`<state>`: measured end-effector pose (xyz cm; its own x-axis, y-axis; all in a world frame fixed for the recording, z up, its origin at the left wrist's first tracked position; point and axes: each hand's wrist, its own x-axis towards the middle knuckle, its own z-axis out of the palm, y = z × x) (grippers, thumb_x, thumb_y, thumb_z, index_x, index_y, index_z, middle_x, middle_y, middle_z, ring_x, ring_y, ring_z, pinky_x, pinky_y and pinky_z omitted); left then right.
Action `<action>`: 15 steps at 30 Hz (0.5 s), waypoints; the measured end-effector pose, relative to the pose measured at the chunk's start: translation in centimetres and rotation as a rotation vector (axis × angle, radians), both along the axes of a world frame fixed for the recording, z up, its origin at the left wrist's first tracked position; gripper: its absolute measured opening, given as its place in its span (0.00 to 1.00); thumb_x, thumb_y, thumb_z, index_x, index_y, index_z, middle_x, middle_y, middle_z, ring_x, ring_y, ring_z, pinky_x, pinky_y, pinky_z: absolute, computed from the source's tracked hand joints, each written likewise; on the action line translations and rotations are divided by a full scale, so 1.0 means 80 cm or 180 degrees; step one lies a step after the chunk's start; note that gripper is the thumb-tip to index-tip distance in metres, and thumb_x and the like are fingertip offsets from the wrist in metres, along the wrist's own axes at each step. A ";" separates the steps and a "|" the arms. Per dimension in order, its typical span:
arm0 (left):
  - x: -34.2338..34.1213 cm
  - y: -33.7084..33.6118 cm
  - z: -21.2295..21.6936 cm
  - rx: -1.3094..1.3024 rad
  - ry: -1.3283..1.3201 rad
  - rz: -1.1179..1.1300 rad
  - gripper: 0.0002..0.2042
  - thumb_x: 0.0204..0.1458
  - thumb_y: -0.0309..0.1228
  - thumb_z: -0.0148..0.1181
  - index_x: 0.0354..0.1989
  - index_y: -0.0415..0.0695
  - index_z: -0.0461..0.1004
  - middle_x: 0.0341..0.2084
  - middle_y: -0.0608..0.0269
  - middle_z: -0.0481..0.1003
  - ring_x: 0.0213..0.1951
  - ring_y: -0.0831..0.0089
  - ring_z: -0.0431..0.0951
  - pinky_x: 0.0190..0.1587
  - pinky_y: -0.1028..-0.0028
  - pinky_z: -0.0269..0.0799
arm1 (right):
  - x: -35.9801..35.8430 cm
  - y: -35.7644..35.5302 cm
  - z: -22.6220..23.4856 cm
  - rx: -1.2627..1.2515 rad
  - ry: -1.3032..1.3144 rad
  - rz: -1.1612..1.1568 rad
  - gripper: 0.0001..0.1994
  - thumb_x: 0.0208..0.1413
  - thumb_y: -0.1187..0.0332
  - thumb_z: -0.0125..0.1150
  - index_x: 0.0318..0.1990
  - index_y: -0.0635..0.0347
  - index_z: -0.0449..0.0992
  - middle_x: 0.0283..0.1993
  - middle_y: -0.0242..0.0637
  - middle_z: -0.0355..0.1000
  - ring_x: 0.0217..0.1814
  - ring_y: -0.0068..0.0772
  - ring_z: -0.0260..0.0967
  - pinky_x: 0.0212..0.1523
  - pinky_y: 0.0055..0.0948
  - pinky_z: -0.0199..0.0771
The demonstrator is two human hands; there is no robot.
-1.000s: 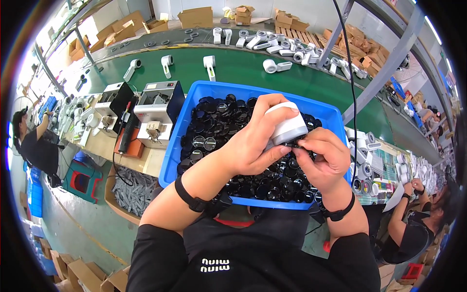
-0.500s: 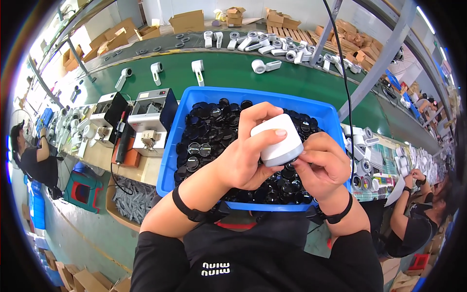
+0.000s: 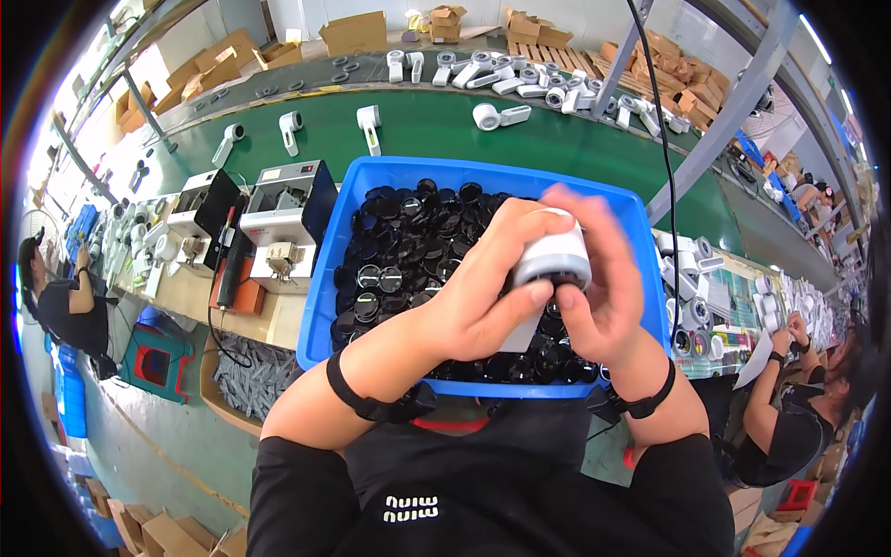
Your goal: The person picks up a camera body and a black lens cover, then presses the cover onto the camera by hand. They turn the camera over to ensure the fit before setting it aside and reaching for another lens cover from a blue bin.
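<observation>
Both hands are raised over a blue bin (image 3: 557, 176) full of glossy black round caps (image 3: 399, 251). Between them is a white-headed device (image 3: 554, 255) with a grey rim, its dark round end tilted toward me. My left hand (image 3: 487, 288) is closed around the left side of the head, thumb at the lower rim. My right hand (image 3: 608, 302) cups the right side, with its thumb tip at the dark end and its upper fingers blurred. A pale flat part, perhaps the handle, shows below the left thumb. Whether a cap sits in the dark end, I cannot tell.
Past the bin runs a green conveyor belt (image 3: 418, 135) carrying several white-grey devices (image 3: 369, 128). Bench machines (image 3: 290, 218) stand left of the bin. A carton of grey parts (image 3: 251, 381) is below them. A black cable (image 3: 664, 139) hangs at right. Co-workers sit on both sides.
The device has turned so its dark end faces me more, and it sits slightly further right. My right hand has shifted from pinching the lower rim to cupping the device's right side.
</observation>
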<state>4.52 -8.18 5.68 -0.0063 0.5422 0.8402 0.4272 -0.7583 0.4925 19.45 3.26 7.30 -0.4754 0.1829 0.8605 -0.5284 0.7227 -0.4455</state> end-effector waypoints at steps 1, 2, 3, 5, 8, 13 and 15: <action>0.001 0.002 -0.007 -0.0212 -0.0238 -0.0118 0.26 0.61 0.26 0.57 0.68 0.37 0.61 0.54 0.46 0.68 0.53 0.52 0.71 0.59 0.58 0.67 | 0.008 0.013 -0.005 0.0458 -0.0479 -0.0123 0.30 0.63 0.70 0.60 0.70 0.76 0.63 0.64 0.60 0.71 0.66 0.56 0.72 0.66 0.42 0.71; 0.004 0.007 -0.019 -0.0440 -0.0599 -0.0065 0.24 0.64 0.27 0.55 0.68 0.38 0.62 0.53 0.51 0.69 0.50 0.60 0.72 0.56 0.62 0.69 | 0.009 0.015 -0.010 0.0237 -0.0683 -0.0166 0.29 0.66 0.69 0.58 0.72 0.75 0.62 0.65 0.57 0.72 0.65 0.47 0.73 0.65 0.38 0.71; 0.009 0.008 -0.015 -0.0829 -0.1070 -0.0296 0.23 0.66 0.28 0.54 0.69 0.40 0.62 0.53 0.55 0.69 0.50 0.68 0.72 0.54 0.66 0.71 | 0.013 0.010 -0.009 -0.0487 -0.1022 -0.0067 0.28 0.67 0.69 0.57 0.71 0.73 0.63 0.64 0.56 0.72 0.64 0.40 0.73 0.64 0.36 0.72; 0.024 0.014 -0.013 -0.1238 -0.2122 -0.0764 0.24 0.68 0.28 0.54 0.71 0.42 0.61 0.54 0.59 0.69 0.50 0.73 0.71 0.52 0.69 0.73 | 0.003 0.018 -0.017 -0.1001 -0.1042 0.0035 0.28 0.68 0.68 0.57 0.72 0.71 0.62 0.63 0.54 0.73 0.63 0.35 0.72 0.61 0.34 0.72; 0.000 0.037 -0.046 -0.1102 -0.2393 -0.0459 0.30 0.66 0.27 0.53 0.77 0.46 0.56 0.60 0.57 0.64 0.59 0.71 0.67 0.62 0.67 0.66 | -0.008 0.025 -0.040 -0.1014 -0.1724 -0.0377 0.39 0.64 0.63 0.65 0.75 0.72 0.51 0.58 0.49 0.72 0.54 0.34 0.74 0.53 0.31 0.75; -0.024 0.046 -0.058 -0.0599 -0.3310 -0.0493 0.34 0.63 0.26 0.52 0.80 0.49 0.53 0.66 0.57 0.56 0.64 0.66 0.63 0.68 0.66 0.59 | -0.020 0.024 -0.039 -0.0447 -0.2960 -0.0276 0.40 0.51 0.64 0.78 0.67 0.67 0.61 0.48 0.46 0.76 0.36 0.32 0.75 0.37 0.27 0.76; -0.033 0.059 -0.063 -0.0558 -0.3314 -0.0599 0.35 0.63 0.27 0.53 0.80 0.48 0.52 0.66 0.56 0.56 0.64 0.66 0.63 0.68 0.66 0.59 | -0.025 0.029 -0.052 -0.0490 -0.2861 -0.0357 0.36 0.51 0.65 0.78 0.64 0.66 0.65 0.47 0.45 0.77 0.36 0.31 0.76 0.37 0.27 0.76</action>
